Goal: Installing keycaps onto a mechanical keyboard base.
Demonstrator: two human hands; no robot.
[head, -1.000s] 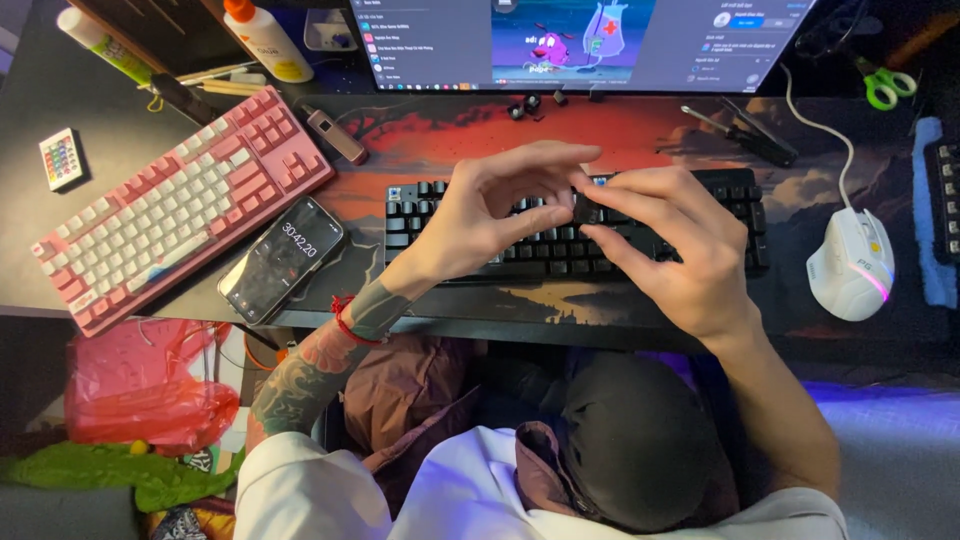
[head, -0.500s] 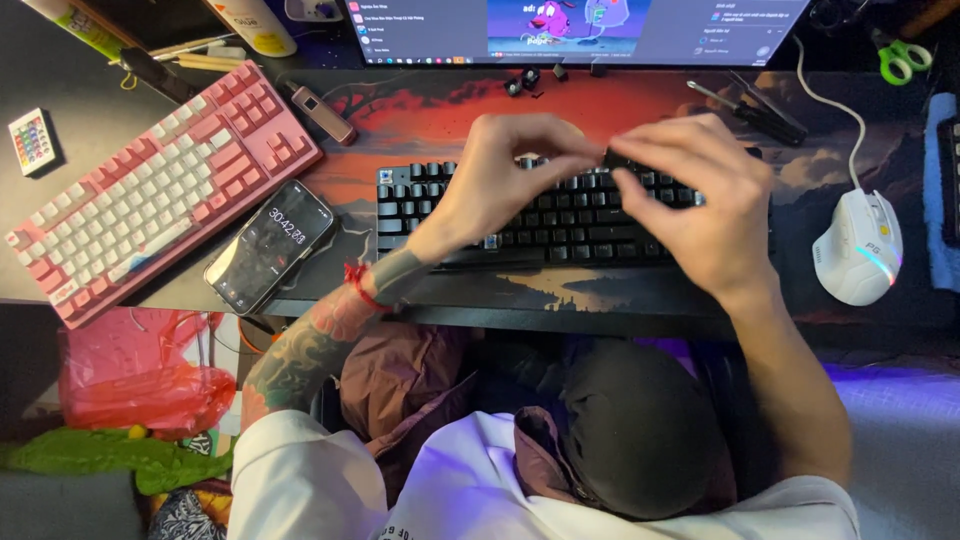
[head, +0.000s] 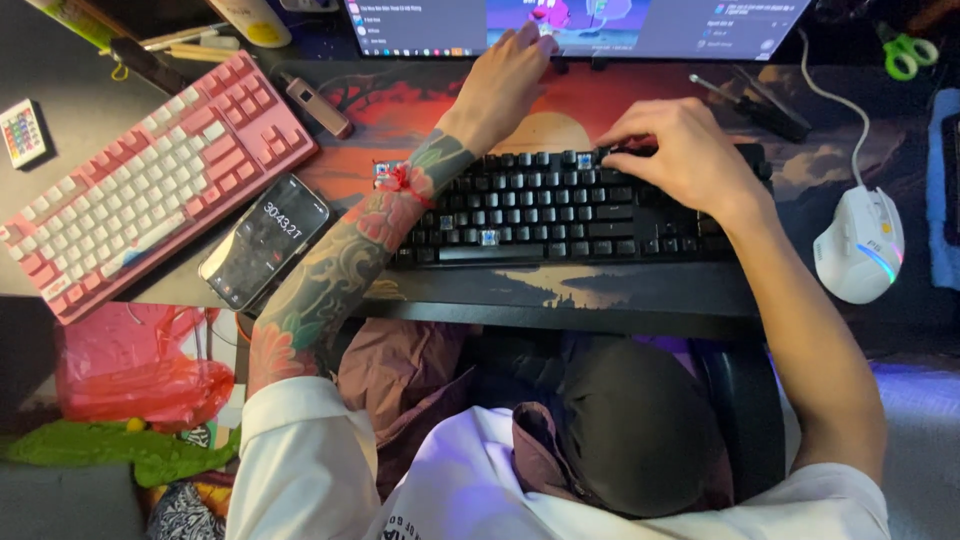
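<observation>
Black plastic keys, several pulled off to bare small blue switches, cover the mechanical keyboard [head: 575,205] lying on a printed sunset desk mat [head: 420,100] at the middle of the table, near its front edge. The right hand [head: 680,155] rests on the keyboard's far right rows, fingers curled and pinching at a keycap. The left hand [head: 505,75], loosely spread, reaches past the keyboard to the monitor's [head: 580,20] base at the far edge. Left of it lie a glossy smartphone [head: 265,240] and a pink-and-white keyboard [head: 150,185]; a smooth white mouse [head: 860,245] sits right.
</observation>
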